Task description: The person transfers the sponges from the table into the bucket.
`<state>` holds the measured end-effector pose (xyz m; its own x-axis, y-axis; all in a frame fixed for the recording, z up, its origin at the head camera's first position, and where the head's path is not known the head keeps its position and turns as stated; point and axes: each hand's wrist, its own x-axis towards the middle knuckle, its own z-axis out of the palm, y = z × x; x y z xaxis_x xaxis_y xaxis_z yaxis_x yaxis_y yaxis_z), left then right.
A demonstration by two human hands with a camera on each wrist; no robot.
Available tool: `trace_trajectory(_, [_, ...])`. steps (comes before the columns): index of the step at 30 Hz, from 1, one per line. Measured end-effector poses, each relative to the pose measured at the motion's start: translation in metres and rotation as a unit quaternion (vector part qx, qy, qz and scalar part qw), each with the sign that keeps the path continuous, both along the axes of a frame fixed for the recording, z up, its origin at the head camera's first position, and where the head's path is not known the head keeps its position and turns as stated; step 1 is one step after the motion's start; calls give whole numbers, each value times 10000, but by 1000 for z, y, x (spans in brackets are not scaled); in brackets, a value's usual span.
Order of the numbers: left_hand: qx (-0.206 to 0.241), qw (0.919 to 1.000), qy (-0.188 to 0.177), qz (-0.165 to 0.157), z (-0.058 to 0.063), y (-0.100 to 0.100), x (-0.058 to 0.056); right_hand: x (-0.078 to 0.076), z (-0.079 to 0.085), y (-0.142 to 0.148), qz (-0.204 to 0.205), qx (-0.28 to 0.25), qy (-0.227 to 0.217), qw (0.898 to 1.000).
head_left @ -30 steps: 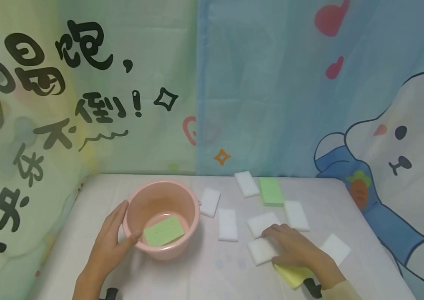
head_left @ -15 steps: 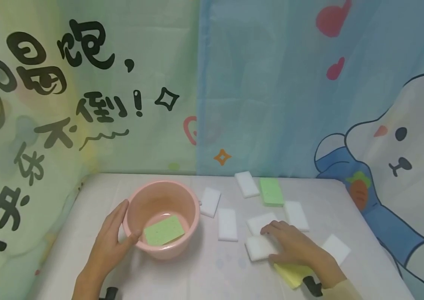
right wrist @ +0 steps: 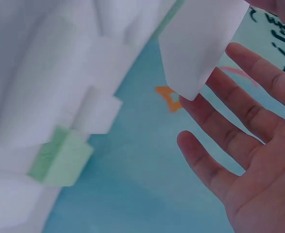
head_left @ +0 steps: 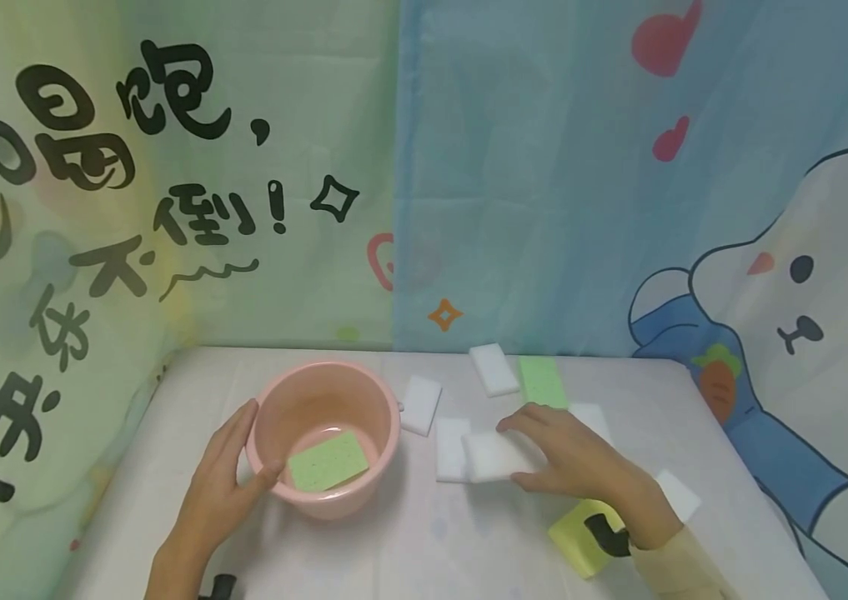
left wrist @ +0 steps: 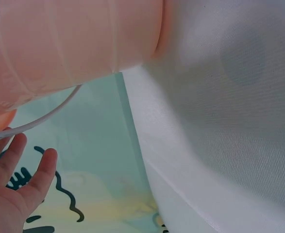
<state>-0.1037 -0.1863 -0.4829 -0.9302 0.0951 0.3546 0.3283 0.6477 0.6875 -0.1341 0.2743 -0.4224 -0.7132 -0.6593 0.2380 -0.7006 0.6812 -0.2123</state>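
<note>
My left hand holds the left rim of a pink bucket, thumb at the rim and fingers along the outside. Inside the bucket lies a green sponge. In the left wrist view, several spread fingers show below the bucket wall, near its thin pale handle. My right hand pinches a white sponge between thumb and fingers, raised off the table. The right wrist view shows this sponge at the fingertips; the thumb is mostly cut off.
White sponges lie around, such as one right of the bucket and one at the back. A green sponge lies beside the back one. A yellow sponge sits below the right wrist. A printed curtain hangs behind the table.
My right hand has lifted the white sponge from beside the yellow one and carried it up and left. More of the yellow sponge now shows. The left hand and bucket stay put.
</note>
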Motion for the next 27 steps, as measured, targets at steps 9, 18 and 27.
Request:
trace_trajectory(9, [-7,10000,72,-2,0,1,0,-13,30,-24,-101,155,-196,9996])
trace_trajectory(18, [-29,10000,61,44,-1,0,0,-29,60,-56,637,-26,265,9976])
trace_trajectory(27, [24,10000,-55,35,1,1,0,-43,79,-98,1153,-164,561,9916])
